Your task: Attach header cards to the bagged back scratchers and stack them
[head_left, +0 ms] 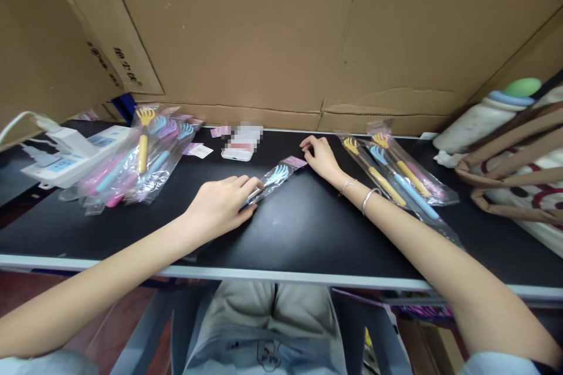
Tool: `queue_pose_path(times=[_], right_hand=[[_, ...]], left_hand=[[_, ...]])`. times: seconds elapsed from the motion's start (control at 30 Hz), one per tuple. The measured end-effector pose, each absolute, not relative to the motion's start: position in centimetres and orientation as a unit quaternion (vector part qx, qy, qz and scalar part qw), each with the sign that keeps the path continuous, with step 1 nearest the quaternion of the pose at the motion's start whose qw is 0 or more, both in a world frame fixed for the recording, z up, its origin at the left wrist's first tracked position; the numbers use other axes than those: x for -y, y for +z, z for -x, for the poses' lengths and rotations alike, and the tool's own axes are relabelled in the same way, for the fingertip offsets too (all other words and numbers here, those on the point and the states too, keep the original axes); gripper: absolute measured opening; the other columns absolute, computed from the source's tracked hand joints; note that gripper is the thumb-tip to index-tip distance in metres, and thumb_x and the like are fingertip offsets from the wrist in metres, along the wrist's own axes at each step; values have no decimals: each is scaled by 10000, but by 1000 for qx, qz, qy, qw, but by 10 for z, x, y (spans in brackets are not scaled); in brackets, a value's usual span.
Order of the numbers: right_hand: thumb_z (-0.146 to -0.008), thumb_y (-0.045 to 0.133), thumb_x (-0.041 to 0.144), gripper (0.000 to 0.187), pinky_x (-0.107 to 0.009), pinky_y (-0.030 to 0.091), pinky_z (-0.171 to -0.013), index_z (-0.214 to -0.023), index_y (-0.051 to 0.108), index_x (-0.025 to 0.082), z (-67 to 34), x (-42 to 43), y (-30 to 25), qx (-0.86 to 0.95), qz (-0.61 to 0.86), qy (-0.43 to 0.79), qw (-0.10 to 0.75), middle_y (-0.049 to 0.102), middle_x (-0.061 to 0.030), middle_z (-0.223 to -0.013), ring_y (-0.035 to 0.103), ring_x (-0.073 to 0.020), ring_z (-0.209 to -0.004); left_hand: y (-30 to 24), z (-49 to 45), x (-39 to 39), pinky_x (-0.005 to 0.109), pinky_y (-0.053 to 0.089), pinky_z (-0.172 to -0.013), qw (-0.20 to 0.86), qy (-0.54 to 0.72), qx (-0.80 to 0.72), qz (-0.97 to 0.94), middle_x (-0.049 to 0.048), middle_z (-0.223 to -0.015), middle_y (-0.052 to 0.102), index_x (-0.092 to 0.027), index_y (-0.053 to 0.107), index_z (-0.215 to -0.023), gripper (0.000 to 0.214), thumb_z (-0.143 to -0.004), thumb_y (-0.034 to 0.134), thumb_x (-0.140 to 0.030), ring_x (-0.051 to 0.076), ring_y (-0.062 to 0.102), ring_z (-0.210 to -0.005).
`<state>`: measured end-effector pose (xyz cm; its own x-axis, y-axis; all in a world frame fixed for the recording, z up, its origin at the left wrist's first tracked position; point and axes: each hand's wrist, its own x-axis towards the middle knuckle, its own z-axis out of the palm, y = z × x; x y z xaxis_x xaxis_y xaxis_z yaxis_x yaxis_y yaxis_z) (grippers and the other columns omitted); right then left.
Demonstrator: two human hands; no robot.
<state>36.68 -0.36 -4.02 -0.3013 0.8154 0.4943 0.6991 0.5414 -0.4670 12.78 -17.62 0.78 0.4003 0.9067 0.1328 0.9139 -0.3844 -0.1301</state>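
My left hand (226, 202) is closed around a blue back scratcher (277, 174) in a clear plastic bag. Its claw head and the bag's purple card point to the upper right, while the handle is mostly hidden under my fingers. Close to the card end, my right hand (323, 158) rests on the black table (281, 240) with fingers loosely bent and a gap between thumb and forefinger; nothing shows in it. Bagged back scratchers (398, 170) in yellow, blue and pink lie beyond my right forearm. At the left is a pile of bagged back scratchers (143, 152).
A white power strip (79, 158) with plugs stands at the left, partly under the pile. A white phone (240, 146) and small cards (200, 151) lie at the back near the cardboard wall (246, 29). On the right are a bottle (484, 117) and a brown-handled bag (519, 170).
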Motion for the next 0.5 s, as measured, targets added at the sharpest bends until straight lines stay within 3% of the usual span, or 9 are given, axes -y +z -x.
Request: queue_pose_path(times=[0.23, 0.5], right_hand=[[-761, 489, 70, 198, -379, 409, -879, -860, 603, 197, -368, 1, -39, 794, 471, 106, 370, 700, -36, -811, 582, -230, -853], [-787, 473, 90, 225, -367, 423, -870, -851, 664, 190, -368, 4, -34, 795, 484, 109, 348, 697, -43, -831, 591, -220, -862]], left_hand=[[12, -114, 172, 247, 429, -605, 34, -45, 575, 817, -17, -1071, 712, -292, 592, -1143, 320, -894, 406, -215, 178, 680, -884], [30, -76, 168, 230, 421, -685, 30, -154, 573, 804, -8, -999, 725, -260, 645, -1060, 302, -910, 390, -322, 149, 640, -764]])
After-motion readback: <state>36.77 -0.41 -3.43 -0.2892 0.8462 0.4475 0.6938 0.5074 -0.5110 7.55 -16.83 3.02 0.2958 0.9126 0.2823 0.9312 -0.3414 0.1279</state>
